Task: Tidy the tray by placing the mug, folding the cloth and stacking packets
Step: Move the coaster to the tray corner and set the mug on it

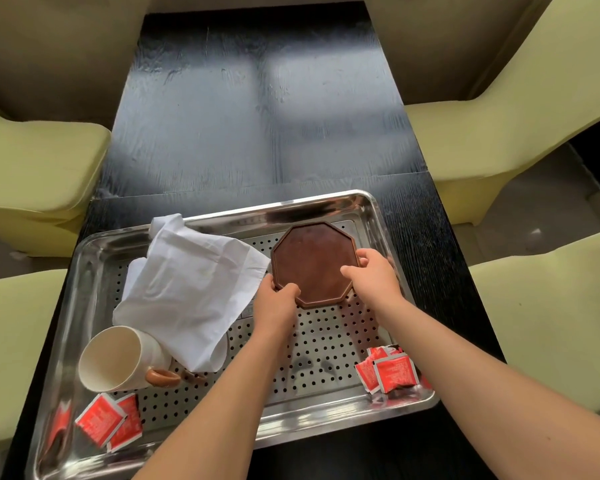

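A steel tray (pixel 378 408) with a perforated floor lies on the black table. A brown octagonal coaster (pixel 312 261) sits at its far right. My left hand (pixel 278 301) grips the coaster's near-left edge and my right hand (pixel 373 275) grips its right edge. A crumpled white cloth (pixel 187 292) lies left of the coaster. A cream mug (pixel 118 358) with a brown handle lies on its side at the near left, its base under the cloth. Red packets lie at the near left (pixel 110 422) and the near right (pixel 390 370).
The black table (pixel 257 116) stretches away beyond the tray. Yellow-green chairs (pixel 39 174) stand along both sides of it. The tray's near edge sits close to the table's front.
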Demonstrator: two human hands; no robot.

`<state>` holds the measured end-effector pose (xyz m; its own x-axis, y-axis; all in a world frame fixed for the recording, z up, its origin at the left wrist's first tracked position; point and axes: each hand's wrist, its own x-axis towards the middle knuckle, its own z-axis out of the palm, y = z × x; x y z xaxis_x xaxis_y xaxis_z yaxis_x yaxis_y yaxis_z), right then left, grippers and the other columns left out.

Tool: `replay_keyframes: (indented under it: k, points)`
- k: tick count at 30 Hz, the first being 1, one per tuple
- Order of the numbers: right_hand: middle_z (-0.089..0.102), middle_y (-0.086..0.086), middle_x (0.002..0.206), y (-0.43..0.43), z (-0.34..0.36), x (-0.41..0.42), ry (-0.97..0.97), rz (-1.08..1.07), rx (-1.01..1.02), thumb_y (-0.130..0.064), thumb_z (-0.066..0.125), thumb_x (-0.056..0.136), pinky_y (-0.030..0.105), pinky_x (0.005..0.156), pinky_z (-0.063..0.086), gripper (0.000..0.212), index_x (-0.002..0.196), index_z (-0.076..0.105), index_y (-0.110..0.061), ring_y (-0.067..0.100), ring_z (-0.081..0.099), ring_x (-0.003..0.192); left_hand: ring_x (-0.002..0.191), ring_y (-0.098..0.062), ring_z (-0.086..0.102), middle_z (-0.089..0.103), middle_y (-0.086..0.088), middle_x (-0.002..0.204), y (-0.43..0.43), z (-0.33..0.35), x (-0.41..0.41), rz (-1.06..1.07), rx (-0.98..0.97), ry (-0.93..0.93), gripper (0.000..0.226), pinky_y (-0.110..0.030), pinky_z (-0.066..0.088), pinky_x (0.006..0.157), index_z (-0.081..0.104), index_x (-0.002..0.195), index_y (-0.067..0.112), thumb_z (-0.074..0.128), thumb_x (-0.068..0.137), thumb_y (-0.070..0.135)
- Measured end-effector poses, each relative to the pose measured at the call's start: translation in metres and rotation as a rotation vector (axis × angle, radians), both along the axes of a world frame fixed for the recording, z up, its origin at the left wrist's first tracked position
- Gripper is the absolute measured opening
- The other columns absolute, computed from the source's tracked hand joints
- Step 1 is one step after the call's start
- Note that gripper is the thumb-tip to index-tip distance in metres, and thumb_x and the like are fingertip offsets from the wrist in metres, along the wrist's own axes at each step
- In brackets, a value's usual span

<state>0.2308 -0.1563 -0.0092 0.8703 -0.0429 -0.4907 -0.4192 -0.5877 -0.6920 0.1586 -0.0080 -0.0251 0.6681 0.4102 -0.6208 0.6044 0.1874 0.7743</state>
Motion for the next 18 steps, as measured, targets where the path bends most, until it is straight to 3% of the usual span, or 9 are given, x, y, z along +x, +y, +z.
replay_keyframes:
  k: [4,10,12,14,16,18]
  points:
    - [0.045,0.008,0.152,-0.001,-0.004,-0.003,0.002,0.032,0.001,-0.021,0.061,0.094,0.050,0.102,0.051,0.058,0.149,0.042,-0.018,0.028,0.057,0.125,0.082,-0.015,0.060,0.064,0.005,0.088,0.002,-0.001,0.004,-0.008,0.033,-0.020,0.026,-0.049,0.055,0.090,0.066,0.100,0.022,0.056,0.080,0.010]
    - [0.052,0.005,0.146,-0.013,-0.007,-0.007,0.000,0.023,0.000,-0.020,0.061,0.095,0.050,0.101,0.052,0.056,0.148,0.044,-0.017,0.025,0.060,0.120,0.074,-0.015,0.052,0.056,0.008,0.078,0.001,-0.002,-0.002,-0.031,0.055,-0.054,0.030,-0.041,0.054,0.079,0.062,0.103,0.019,0.054,0.078,0.006]
    - [0.052,0.005,0.145,-0.017,-0.007,-0.012,0.008,0.014,0.020,-0.019,0.061,0.095,0.049,0.101,0.052,0.056,0.148,0.043,-0.017,0.025,0.059,0.121,0.079,-0.016,0.053,0.060,0.002,0.086,0.002,-0.003,-0.006,-0.065,0.069,-0.050,0.033,-0.046,0.056,0.083,0.063,0.104,0.024,0.054,0.078,0.007]
    - [0.052,0.005,0.144,-0.021,-0.007,-0.019,0.023,0.007,0.032,-0.017,0.061,0.095,0.049,0.101,0.052,0.056,0.148,0.044,-0.016,0.025,0.059,0.120,0.082,-0.016,0.054,0.057,0.004,0.089,0.004,-0.003,-0.015,-0.097,0.100,-0.038,0.042,-0.052,0.054,0.088,0.061,0.118,0.027,0.054,0.081,0.008]
    - [0.054,0.005,0.140,-0.023,-0.006,-0.028,0.034,0.015,0.033,-0.017,0.061,0.094,0.049,0.098,0.054,0.054,0.146,0.046,-0.016,0.025,0.061,0.115,0.092,-0.015,0.057,0.055,0.010,0.109,0.007,-0.003,-0.029,-0.131,0.142,0.000,0.062,-0.050,0.056,0.090,0.044,0.144,0.028,0.054,0.085,0.010]
    - [0.057,0.005,0.136,-0.024,-0.005,-0.039,0.048,0.024,0.040,-0.017,0.061,0.094,0.048,0.097,0.054,0.051,0.144,0.049,-0.016,0.023,0.062,0.111,0.110,-0.020,0.058,0.047,0.001,0.136,0.009,-0.003,-0.049,-0.187,0.205,0.029,0.067,-0.041,0.056,0.086,0.035,0.151,0.026,0.054,0.088,0.012]
